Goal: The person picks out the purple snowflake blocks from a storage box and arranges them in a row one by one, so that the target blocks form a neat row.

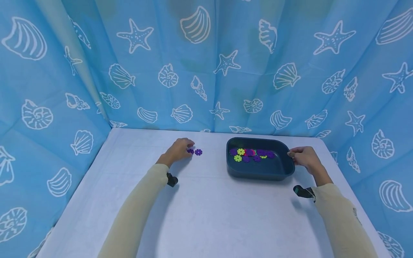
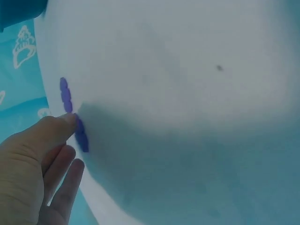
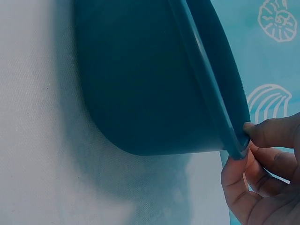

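Note:
My left hand (image 1: pixel 180 149) is at the back of the table, its thumb and fingertips at the edge of a purple flower-shaped disc (image 2: pixel 81 133), which it pinches. A second purple flower disc (image 1: pixel 198 152) lies right beside it. In the left wrist view, both discs show nearly edge-on, and the index finger is mostly hidden behind the thumb. My right hand (image 1: pixel 304 157) pinches the right-hand rim of a dark blue basin (image 3: pixel 140 84), thumb on top and fingers curled underneath. Inside the basin lie several flower discs, mostly purple, with yellow-green (image 1: pixel 237 158) and red ones among them.
A white cloth covers the table (image 1: pixel 206 215). Behind it and along both sides hangs a blue curtain (image 1: pixel 193 93) printed with white shells and starfish. Dark wrist devices (image 1: pixel 172 180) stick out from both sleeves.

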Available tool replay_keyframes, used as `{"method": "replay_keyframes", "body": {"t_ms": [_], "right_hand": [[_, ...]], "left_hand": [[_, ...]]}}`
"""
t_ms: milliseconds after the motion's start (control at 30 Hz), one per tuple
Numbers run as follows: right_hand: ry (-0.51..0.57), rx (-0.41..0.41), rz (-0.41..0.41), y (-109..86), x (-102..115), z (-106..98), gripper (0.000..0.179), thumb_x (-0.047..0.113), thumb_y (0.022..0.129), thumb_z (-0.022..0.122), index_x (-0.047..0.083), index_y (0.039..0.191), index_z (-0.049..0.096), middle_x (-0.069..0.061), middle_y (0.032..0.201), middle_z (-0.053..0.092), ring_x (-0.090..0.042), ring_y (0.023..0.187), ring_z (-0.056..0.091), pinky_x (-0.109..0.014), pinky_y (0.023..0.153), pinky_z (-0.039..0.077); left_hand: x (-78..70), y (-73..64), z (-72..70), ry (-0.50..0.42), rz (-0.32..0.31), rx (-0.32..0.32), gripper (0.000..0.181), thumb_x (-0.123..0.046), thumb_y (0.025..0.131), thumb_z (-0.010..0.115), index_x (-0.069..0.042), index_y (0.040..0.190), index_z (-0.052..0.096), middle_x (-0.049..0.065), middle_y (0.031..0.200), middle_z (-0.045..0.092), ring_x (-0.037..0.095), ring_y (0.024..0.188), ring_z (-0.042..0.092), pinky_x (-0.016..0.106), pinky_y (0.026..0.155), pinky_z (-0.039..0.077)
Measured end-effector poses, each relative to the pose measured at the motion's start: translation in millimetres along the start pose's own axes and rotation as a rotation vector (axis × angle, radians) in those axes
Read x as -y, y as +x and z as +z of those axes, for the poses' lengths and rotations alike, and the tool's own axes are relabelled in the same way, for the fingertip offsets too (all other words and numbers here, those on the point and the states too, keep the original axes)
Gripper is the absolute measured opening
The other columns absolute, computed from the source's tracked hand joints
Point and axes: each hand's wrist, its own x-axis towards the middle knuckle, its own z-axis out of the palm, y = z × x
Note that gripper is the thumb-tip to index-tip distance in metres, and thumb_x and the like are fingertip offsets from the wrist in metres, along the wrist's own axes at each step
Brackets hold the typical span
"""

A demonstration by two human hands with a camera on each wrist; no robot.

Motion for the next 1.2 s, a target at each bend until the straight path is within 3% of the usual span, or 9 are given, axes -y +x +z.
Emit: {"method": "replay_keyframes", "body": {"t_ms": [100, 200, 367, 567, 700, 867, 1033, 1200], "right_hand": [[0.000, -0.002, -0.001, -0.2, 0.1, 0.1, 0.043, 0.019, 0.102, 0.046, -0.010, 0.133, 0.048, -0.029, 0.126, 0.052, -0.036, 0.102, 0.058, -0.042, 0.091, 0.053], [-0.003, -0.007, -0.004, 0.2, -0.8, -0.4, 0.043, 0.018, 0.101, 0.047, -0.010, 0.133, 0.048, -0.030, 0.126, 0.051, -0.038, 0.103, 0.057, -0.044, 0.092, 0.053], [0.002, -0.038, 0.017, 1.3, -2.4, -0.6, 0.040, 0.017, 0.101, 0.048, -0.010, 0.130, 0.050, -0.028, 0.122, 0.054, -0.037, 0.100, 0.058, -0.048, 0.092, 0.052], [0.004, -0.015, -0.001, -0.7, -1.2, -1.2, 0.041, 0.017, 0.101, 0.047, -0.010, 0.132, 0.049, -0.030, 0.125, 0.051, -0.038, 0.102, 0.057, -0.044, 0.091, 0.053], [0.000, -0.008, -0.007, -4.3, 3.6, -0.4, 0.042, 0.019, 0.102, 0.048, -0.011, 0.132, 0.048, -0.030, 0.126, 0.051, -0.037, 0.102, 0.058, -0.043, 0.090, 0.054], [0.019, -0.021, 0.010, 4.4, -2.8, 0.5, 0.042, 0.018, 0.101, 0.050, -0.011, 0.132, 0.049, -0.030, 0.125, 0.052, -0.039, 0.102, 0.059, -0.046, 0.089, 0.054], [0.023, -0.041, -0.003, 18.4, -15.2, 1.3, 0.043, 0.022, 0.099, 0.056, -0.008, 0.128, 0.054, -0.027, 0.120, 0.056, -0.035, 0.094, 0.062, -0.043, 0.078, 0.058], [0.016, -0.016, -0.007, 4.6, -5.2, -2.4, 0.042, 0.020, 0.101, 0.051, -0.009, 0.131, 0.051, -0.029, 0.125, 0.053, -0.036, 0.102, 0.059, -0.045, 0.089, 0.054]], "left_hand": [[-3.5, 4.2, -2.5, -0.005, 0.014, -0.024, 0.049, -0.011, 0.086, 0.075, -0.007, 0.132, 0.059, 0.009, 0.121, 0.063, 0.025, 0.116, 0.057, 0.038, 0.100, 0.047], [-16.6, 11.7, -6.1, -0.038, 0.043, -0.052, 0.047, -0.013, 0.087, 0.074, -0.006, 0.131, 0.060, 0.011, 0.122, 0.063, 0.026, 0.115, 0.057, 0.039, 0.098, 0.049], [-59.4, 25.8, -5.9, -0.132, 0.119, -0.094, 0.044, -0.012, 0.087, 0.074, -0.007, 0.128, 0.061, 0.011, 0.123, 0.062, 0.027, 0.115, 0.058, 0.037, 0.095, 0.051], [-112.5, 41.9, 11.7, -0.149, 0.262, -0.117, 0.042, -0.012, 0.087, 0.074, -0.007, 0.127, 0.063, 0.006, 0.119, 0.064, 0.020, 0.110, 0.060, 0.028, 0.092, 0.051], [-141.3, 51.2, 29.0, -0.144, 0.341, -0.074, 0.042, -0.010, 0.087, 0.074, -0.003, 0.126, 0.063, 0.007, 0.118, 0.066, 0.019, 0.109, 0.060, 0.025, 0.092, 0.050], [-169.2, 58.0, 52.9, -0.086, 0.336, 0.044, 0.040, -0.010, 0.088, 0.073, -0.004, 0.126, 0.063, 0.007, 0.119, 0.066, 0.018, 0.109, 0.060, 0.023, 0.091, 0.050], [-180.1, 60.9, 71.9, -0.003, 0.316, 0.133, 0.039, -0.009, 0.089, 0.072, -0.007, 0.127, 0.064, 0.004, 0.118, 0.067, 0.012, 0.105, 0.060, 0.021, 0.091, 0.050], [-186.0, 64.3, 81.3, 0.081, 0.294, 0.169, 0.038, -0.007, 0.089, 0.071, -0.010, 0.127, 0.065, 0.001, 0.120, 0.066, 0.010, 0.106, 0.060, 0.023, 0.095, 0.048]]}}
